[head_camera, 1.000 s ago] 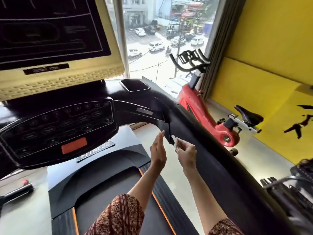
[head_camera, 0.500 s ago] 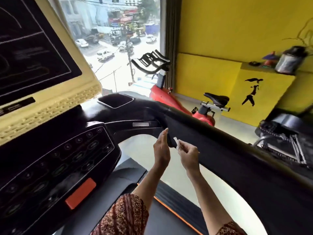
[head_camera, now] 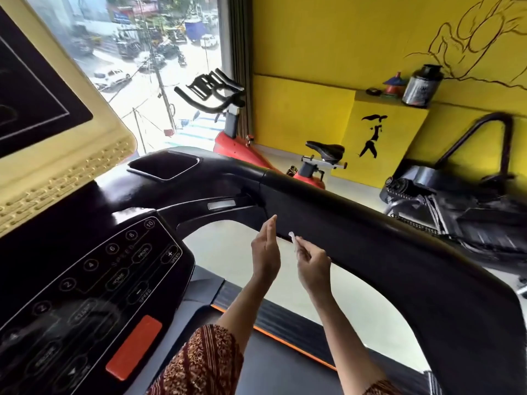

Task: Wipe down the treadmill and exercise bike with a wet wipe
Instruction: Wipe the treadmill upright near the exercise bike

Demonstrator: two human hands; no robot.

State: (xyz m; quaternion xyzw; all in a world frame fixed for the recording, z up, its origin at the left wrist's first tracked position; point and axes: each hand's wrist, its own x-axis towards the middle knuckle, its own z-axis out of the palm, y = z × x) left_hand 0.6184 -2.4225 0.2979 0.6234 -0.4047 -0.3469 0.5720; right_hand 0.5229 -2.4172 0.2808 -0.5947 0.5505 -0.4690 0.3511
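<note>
Pinching a small white wet wipe (head_camera: 292,236) between thumb and forefinger, the right hand (head_camera: 312,263) sits at centre frame, its other fingers loosely curled beneath. The wipe is bunched into a wad and lies at the lower edge of the treadmill's (head_camera: 199,178) black side rail (head_camera: 385,246); whether it touches the rail cannot be told. The left hand (head_camera: 265,252) stands just beside the right, edge-on, fingers straight and pressed together, pointing up toward the rail and holding nothing. Contact between its fingertips and the rail cannot be confirmed. Both forearms rise from the lower centre of the frame, with patterned maroon sleeves (head_camera: 199,363) at the elbows. The control panel (head_camera: 85,280) fills the lower left, showing numbered speed keys and an orange button (head_camera: 134,347). Above it, at upper left, is a cream-framed dark screen (head_camera: 31,95). A shallow black recess (head_camera: 165,165) sits in the treadmill top near centre. The exercise bike (head_camera: 236,138), red with black handlebars and a black saddle (head_camera: 328,149), stands well apart beyond the rail, at upper centre beside the window (head_camera: 142,52). Another black machine (head_camera: 456,201) occupies the right side. On a ledge of the yellow wall (head_camera: 328,38), upper right, stands a dark canister (head_camera: 422,85).
</note>
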